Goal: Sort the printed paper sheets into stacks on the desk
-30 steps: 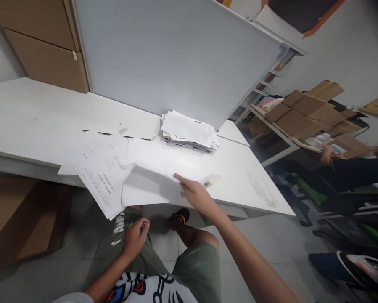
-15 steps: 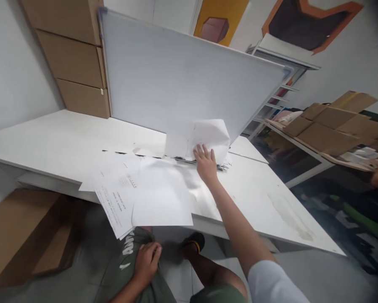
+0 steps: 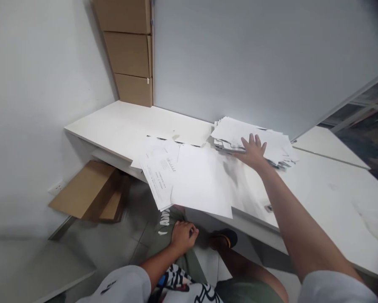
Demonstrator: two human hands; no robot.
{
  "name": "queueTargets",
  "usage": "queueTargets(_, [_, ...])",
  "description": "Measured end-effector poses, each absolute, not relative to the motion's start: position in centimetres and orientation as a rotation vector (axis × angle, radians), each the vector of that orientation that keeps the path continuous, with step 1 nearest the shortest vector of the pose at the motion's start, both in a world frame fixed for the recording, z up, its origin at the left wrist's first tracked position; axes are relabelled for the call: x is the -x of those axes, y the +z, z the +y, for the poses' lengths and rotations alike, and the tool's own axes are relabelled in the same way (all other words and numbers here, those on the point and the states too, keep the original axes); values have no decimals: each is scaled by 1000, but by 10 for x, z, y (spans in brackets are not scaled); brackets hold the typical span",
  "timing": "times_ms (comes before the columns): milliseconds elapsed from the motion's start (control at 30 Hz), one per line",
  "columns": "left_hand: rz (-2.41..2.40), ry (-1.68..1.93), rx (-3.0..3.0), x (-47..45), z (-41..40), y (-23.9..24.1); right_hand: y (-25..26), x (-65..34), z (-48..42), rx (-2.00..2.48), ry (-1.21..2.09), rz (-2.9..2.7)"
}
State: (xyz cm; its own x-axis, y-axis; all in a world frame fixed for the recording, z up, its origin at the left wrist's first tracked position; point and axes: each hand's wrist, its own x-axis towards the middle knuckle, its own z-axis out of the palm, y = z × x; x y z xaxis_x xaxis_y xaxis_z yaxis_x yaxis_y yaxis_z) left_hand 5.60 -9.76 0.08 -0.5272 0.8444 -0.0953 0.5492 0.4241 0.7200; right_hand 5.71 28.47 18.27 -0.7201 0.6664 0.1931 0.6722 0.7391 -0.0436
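I have my right hand (image 3: 253, 153) over the paper stack (image 3: 237, 129), fingers spread — the stack sits on the table (image 3: 113, 125) by the whiteboard (image 3: 239, 59); my left hand (image 3: 183, 235) rests low, fingers curled.

Worktop (image 3: 109, 124): bright, soft shadow at four o'clock
Whiteboard (image 3: 239, 59): grey, blackening towards two o'clock
Floor (image 3: 140, 208): dim at eight o'clock

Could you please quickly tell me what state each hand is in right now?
Left hand: closed in a loose curl over the green shorts, no held object visible.
Right hand: open, fingers spread at the paper stack, grasping nothing visible.
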Motion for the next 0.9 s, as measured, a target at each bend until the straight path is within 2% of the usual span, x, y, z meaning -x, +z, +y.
queueTargets(133, [2211, 889, -1236, -61, -99, -1, 152, -80, 157, 503, 185, -2838])
queueTargets(200, [2182, 921, -1231, -62, -100, 1, 135, -103, 100, 311, 172, -2911])
queueTargets(300, [2154, 963, -1191, -59, -101, 4, 123, -140, 56, 358, 217, -2875])
queueTargets(367, [2145, 958, -1181, -55, -102, 5, 125, -166, 49, 443, 396, -2755])
queueTargets(467, [2108, 962, -1180, -47, -104, 9, 141, -205, 49, 838, 791, -2313])
queueTargets(600, [1984, 1100, -1106, -48, -114, 21, 162, -242, 40, 1436, 1367, -1402])
queueTargets(733, [1481, 1508, -885, -83, -112, 49, 160, -244, 12, 1311, 1873, -818])
queueTargets(900, [1101, 1813, -400, -133, -86, 97, 136, -219, -24, 1108, 2102, -403])
